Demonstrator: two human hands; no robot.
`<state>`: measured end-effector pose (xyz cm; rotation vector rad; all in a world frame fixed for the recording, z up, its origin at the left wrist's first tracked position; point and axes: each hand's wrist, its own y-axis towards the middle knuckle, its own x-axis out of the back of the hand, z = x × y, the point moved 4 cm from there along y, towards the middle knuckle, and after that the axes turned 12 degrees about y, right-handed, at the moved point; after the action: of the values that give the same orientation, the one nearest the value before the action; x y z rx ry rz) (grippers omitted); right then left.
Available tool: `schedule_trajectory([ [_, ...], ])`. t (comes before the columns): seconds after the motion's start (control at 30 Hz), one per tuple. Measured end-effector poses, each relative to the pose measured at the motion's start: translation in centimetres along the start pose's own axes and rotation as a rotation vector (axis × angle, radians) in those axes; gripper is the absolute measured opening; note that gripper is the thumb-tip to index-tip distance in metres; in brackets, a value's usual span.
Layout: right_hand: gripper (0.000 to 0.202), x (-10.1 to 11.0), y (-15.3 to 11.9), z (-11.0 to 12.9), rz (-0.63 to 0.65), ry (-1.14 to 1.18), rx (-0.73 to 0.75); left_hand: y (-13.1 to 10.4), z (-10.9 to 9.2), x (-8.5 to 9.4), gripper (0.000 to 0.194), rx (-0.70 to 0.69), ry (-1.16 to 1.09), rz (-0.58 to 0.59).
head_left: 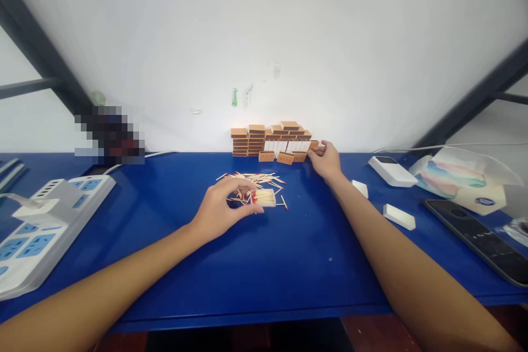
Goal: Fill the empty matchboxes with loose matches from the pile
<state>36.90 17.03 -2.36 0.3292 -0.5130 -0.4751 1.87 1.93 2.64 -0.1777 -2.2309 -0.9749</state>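
My left hand [223,202] curves around the left end of a small white matchbox tray [269,198] that has red-tipped matches in it. Loose matches [264,178] lie scattered on the blue table just behind and beside the tray. At the right end of the stacked matchboxes [256,143] by the wall, my right hand [325,158] has its thumb and fingers on an orange matchbox [314,144]. Several small orange boxes [285,158] stand on edge in front of the stack, close to my right hand.
A white power strip [78,203] sits on the blue table [247,275] at the left. To the right are a white device [391,170], a white block [399,216], a black phone [478,239] and a tissue pack [462,179]. The white wall rises behind.
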Motion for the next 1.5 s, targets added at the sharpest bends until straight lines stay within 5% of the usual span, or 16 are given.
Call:
schedule_trajectory([
  [0.17,0.034,0.4,-0.3,0.2,-0.07,0.08,-0.097,-0.8,-1.6,-0.7,0.034,-0.077,-0.05,0.124],
  [0.37,0.014,2.3,-1.2,1.8,-0.189,0.041,-0.098,-1.1,-1.3,-1.4,0.043,-0.103,0.016,0.278],
  [0.6,0.015,5.4,-3.5,8.5,-0.491,0.062,0.143,-1.0,-1.0,-1.5,0.049,-0.103,0.077,0.279],
  [0.67,0.018,4.4,-5.1,10.9,-0.31,0.249,0.179,-0.6,-0.9,-0.7,0.061,-0.082,0.095,0.19],
  [0.77,0.026,0.6,-8.8,13.6,0.279,0.515,-0.017,0.4,-0.5,1.3,0.075,-0.068,0.226,-0.068],
  [0.87,0.029,-2.2,-12.5,15.5,0.654,0.543,-0.096,1.1,-0.2,2.0,0.069,-0.218,0.385,-0.121],
  [1.0,0.035,-2.8,-13.6,15.8,0.779,0.528,-0.151,1.3,0.9,1.7,0.035,-0.255,0.432,-0.07],
  [1.2,0.048,-0.4,-13.7,16.5,1.041,0.039,0.124,1.5,2.2,1.3,0.034,-0.18,0.349,-0.047],
  [1.3,0.038,-0.2,-14.9,16.9,1.182,-0.126,0.218,1.7,2.9,1.2,0.031,-0.144,0.313,-0.014],
  [1.4,0.022,-0.5,-15.2,17.1,1.196,-0.067,0.257,1.8,3.5,1.1,0.03,-0.098,0.283,0.006],
  [1.5,0.036,-0.6,-14.8,16.8,1.146,-0.07,0.262,1.8,3.6,1.1,0.029,-0.093,0.277,-0.002],
])
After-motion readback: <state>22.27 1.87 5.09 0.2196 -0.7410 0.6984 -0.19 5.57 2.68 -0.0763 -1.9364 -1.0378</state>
